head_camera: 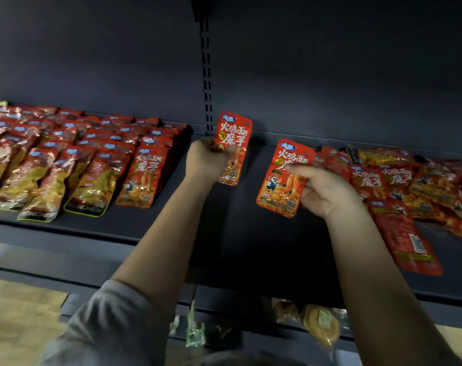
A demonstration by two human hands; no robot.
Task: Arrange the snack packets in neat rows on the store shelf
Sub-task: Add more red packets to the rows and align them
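Nearest: lower shelf (pixel 383 317) holds pale wrapped items, not part of this step. Above it, the dark store shelf (pixel 150 233). Right hand (pixel 327 192) grips one red packet (pixel 284 178), thumb across its face, fingers curled behind; packet upright, above the bare middle of the shelf. Left hand (pixel 207 161) pinches a second red packet (pixel 233 147) by its lower half, held higher and farther back. Loose pile (pixel 409 186) lies jumbled at right. Neat rows (pixel 74 159) fill the left, the rightmost red row (pixel 145 175) just left of the left hand.

Judgement: start a new column beside that row; lay each packet face up, print aligned, overlapping like its neighbours.
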